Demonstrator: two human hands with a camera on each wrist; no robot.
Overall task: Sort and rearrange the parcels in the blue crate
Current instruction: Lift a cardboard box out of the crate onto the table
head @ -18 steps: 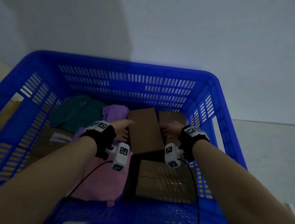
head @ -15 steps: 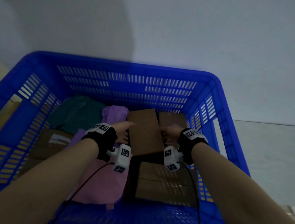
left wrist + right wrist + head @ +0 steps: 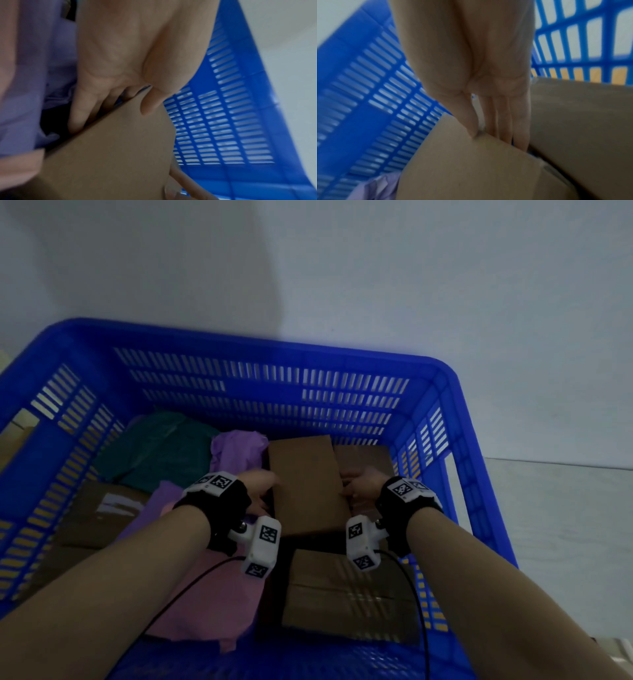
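Both hands, left (image 3: 261,491) and right (image 3: 360,486), still clamped on the brown box (image 3: 306,484) in the blue crate (image 3: 260,350), barely shifted, so not yet placed.

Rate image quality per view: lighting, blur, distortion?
Head view: dim with a blue cast, wide-angle bowing of the blue crate, fairly sharp. Left wrist view: motion-blurred, left hand and cardboard box soft. Right wrist view: blurred too, right hand soft, crate slots smeared.
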